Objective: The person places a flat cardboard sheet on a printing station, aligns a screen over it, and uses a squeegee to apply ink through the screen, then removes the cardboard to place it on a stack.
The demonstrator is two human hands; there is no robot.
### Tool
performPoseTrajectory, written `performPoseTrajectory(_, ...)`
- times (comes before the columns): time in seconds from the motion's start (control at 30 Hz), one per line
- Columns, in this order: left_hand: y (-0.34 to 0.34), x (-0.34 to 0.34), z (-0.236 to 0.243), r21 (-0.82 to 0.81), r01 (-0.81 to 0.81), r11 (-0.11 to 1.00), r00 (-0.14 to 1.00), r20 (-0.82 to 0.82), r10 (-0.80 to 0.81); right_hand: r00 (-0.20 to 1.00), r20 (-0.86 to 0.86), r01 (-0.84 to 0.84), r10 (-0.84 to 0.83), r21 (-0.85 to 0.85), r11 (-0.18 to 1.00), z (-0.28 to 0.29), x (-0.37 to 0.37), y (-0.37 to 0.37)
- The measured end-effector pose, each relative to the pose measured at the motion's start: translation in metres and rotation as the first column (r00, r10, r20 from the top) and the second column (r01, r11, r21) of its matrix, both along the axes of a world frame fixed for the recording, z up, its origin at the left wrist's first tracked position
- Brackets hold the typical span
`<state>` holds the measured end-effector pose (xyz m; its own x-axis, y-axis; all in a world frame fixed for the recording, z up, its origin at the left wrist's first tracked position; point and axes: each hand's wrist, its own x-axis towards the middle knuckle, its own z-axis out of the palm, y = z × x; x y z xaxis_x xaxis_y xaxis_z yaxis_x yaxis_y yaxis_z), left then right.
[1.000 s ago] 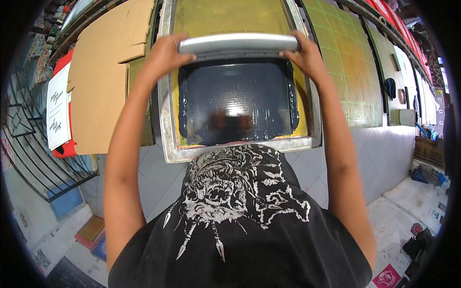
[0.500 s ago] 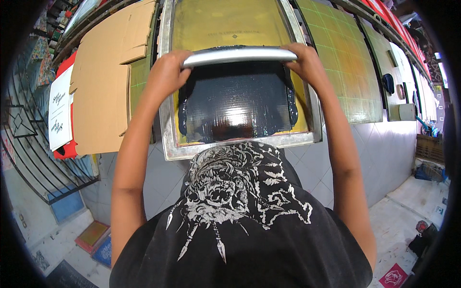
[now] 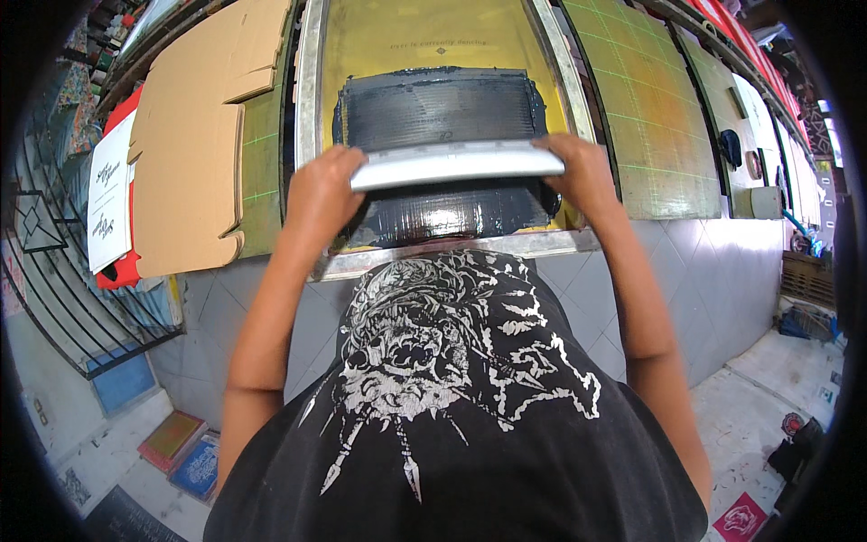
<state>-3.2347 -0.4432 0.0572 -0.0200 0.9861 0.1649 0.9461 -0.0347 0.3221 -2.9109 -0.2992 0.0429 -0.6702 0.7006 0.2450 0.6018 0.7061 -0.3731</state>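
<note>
My left hand (image 3: 323,191) and my right hand (image 3: 582,175) are closed round the two ends of a wide silver squeegee (image 3: 459,166). The squeegee lies crosswise on a screen-printing screen with a yellowish mesh (image 3: 424,32) and a worn metal frame (image 3: 311,95). Glossy black ink (image 3: 442,211) covers the mesh between the squeegee and my body. Beyond it, a thinner, streaked dark patch (image 3: 433,107) shows, with ridges of ink at its sides. The squeegee's blade is hidden under the handle.
Left of the screen, a brown cardboard sheet (image 3: 185,163) lies over a green board, with white printed sheets (image 3: 110,203) beside it. Green gridded boards (image 3: 637,108) line the right side, with tape rolls (image 3: 755,163) farther along. The frame's near edge is close to my black shirt (image 3: 470,361).
Both hands have drawn the squeegee toward my body, from the far edge of the black ink to past its middle. The streaked patch beyond it is now uncovered.
</note>
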Motion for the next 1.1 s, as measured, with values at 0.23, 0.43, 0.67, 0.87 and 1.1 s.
performPoseTrajectory(0.23,-0.076,0.035,-0.012,0.014,-0.021,1.000,0.999,0.032,0.021,0.998,-0.050,0.032,-0.032,0.007,0.999,-0.006,0.030,-0.080)
performPoseTrajectory(0.43,-0.088,0.042,-0.017,0.125,-0.002,0.992,1.000,0.031,-0.001,0.994,-0.110,0.019,-0.008,0.096,0.995,-0.010,0.033,-0.093)
performPoseTrajectory(0.67,-0.102,0.049,-0.024,0.105,0.034,0.994,0.995,0.086,-0.043,0.994,-0.110,0.023,-0.011,0.107,0.994,-0.022,0.040,-0.106)
performPoseTrajectory(0.87,-0.115,0.050,-0.023,0.073,0.071,0.995,0.979,0.186,-0.083,0.996,-0.085,-0.040,0.036,-0.040,0.998,-0.017,0.049,-0.114)
performPoseTrajectory(1.1,-0.123,0.007,-0.055,0.061,-0.605,0.794,0.743,0.401,0.535,0.763,-0.402,0.494,-0.505,-0.139,0.858,-0.041,0.081,-0.103)
